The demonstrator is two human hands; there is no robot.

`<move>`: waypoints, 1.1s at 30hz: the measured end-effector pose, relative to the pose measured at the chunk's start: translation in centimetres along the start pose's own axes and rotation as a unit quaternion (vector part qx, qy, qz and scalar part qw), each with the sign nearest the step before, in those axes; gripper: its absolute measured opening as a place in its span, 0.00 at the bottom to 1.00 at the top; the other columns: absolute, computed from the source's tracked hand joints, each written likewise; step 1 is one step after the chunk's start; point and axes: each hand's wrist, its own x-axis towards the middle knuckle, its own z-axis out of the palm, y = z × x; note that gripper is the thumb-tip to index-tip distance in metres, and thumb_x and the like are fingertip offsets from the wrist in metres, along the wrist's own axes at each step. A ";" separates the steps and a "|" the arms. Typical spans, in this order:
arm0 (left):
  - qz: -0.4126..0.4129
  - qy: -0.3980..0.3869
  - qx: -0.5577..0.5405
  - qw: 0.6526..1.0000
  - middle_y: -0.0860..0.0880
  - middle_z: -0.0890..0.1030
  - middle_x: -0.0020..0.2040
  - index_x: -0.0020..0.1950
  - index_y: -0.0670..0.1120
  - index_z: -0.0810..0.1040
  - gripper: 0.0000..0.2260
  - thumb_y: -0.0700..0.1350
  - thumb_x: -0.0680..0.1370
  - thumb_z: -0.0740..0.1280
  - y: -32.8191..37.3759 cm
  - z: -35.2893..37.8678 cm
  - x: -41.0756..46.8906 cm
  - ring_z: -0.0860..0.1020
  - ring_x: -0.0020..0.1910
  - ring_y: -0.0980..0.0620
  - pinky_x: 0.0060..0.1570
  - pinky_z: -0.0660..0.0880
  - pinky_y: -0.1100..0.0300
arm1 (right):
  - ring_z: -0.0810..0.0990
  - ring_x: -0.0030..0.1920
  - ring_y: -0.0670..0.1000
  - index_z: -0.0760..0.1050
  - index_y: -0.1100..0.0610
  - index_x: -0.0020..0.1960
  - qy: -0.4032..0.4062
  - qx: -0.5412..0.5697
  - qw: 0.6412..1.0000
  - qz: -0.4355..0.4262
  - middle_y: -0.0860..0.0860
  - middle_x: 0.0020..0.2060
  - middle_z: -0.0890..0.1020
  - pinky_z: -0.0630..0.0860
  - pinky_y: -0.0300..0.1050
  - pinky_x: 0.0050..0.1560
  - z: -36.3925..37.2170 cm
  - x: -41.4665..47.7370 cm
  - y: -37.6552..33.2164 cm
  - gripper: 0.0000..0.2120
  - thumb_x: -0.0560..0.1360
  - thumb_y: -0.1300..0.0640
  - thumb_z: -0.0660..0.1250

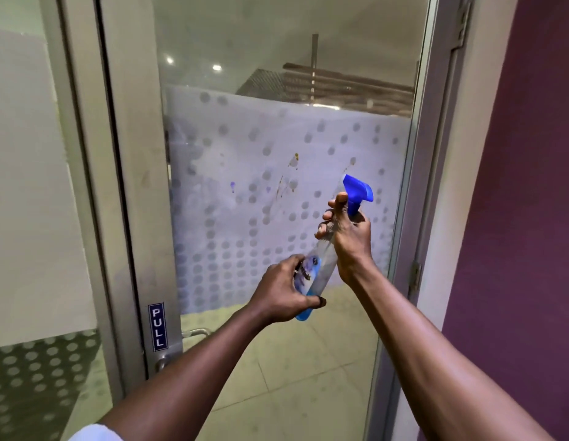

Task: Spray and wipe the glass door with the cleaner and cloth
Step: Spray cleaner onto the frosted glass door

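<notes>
Spray bottle point(321, 265) is centre-right of frame, tilted, blue trigger head point(358, 190) up and toward the glass door point(277, 173). Both hands are on it: right hand point(348, 235) wrapped round the neck under the trigger head, fingers curled closed; left hand point(284, 289) cupped round the lower body over the label, thumb under the base. Clear plastic, so likely light and a bit squashy, slick if wet; neck is the sensible hold, index finger free for the trigger. Contents: blue liquid pooled only at the low end, rest looks empty, so I'd guess nearly out and tilt matters for pickup. Glass has a frosted dotted film point(232, 218) with brown streaks point(291, 173) mid-pane, plus small bluish drips left of them. Glass is rigid but fragile; press evenly. No cloth in view. PULL sign point(158, 326) and door handle point(181, 348) sit lower left.
</notes>
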 end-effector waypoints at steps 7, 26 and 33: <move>0.019 -0.027 0.019 0.999 0.53 0.88 0.55 0.65 0.50 0.81 0.30 0.50 0.66 0.87 1.7 2.5 2.1 0.87 0.51 0.50 0.55 0.86 0.45 | 0.76 0.29 0.50 0.82 0.53 0.57 0.028 -0.012 0.999 -0.024 0.49 0.36 0.80 0.80 0.43 0.33 -3.4 1.4 -1.0 0.37 0.63 0.25 0.78; 0.019 -0.113 0.039 0.993 0.48 0.86 0.58 0.68 0.48 0.80 0.30 0.48 0.69 0.86 6.2 10.4 5.9 0.86 0.56 0.44 0.56 0.86 0.40 | 0.76 0.28 0.44 0.81 0.54 0.55 0.115 -0.039 0.991 -0.051 0.42 0.30 0.78 0.77 0.42 0.30 -13.1 4.7 -3.0 0.15 0.81 0.42 0.73; 0.009 -0.115 0.034 0.993 0.50 0.87 0.59 0.68 0.49 0.79 0.33 0.52 0.67 0.87 5.6 12.5 4.5 0.86 0.57 0.47 0.56 0.86 0.42 | 0.77 0.28 0.47 0.80 0.51 0.57 0.077 -0.083 0.992 -0.046 0.45 0.34 0.83 0.80 0.42 0.34 -14.5 2.8 -3.2 0.18 0.80 0.38 0.70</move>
